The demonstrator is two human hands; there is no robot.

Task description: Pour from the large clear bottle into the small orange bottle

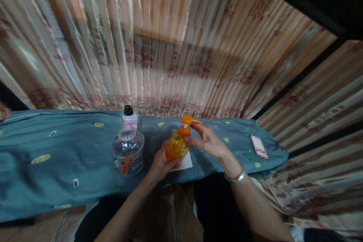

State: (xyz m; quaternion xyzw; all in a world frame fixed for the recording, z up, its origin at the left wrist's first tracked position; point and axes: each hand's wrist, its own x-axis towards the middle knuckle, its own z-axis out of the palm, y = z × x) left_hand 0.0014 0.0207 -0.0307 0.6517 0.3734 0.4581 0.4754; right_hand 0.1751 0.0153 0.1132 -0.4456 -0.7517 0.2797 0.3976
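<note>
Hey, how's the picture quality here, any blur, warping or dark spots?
Head view: dim, warm light; the curtain streaks with blur and bends fisheye-style toward the edges; top right corner goes black; the orange pump bottle between left hand and right hand is fairly sharp.
</note>
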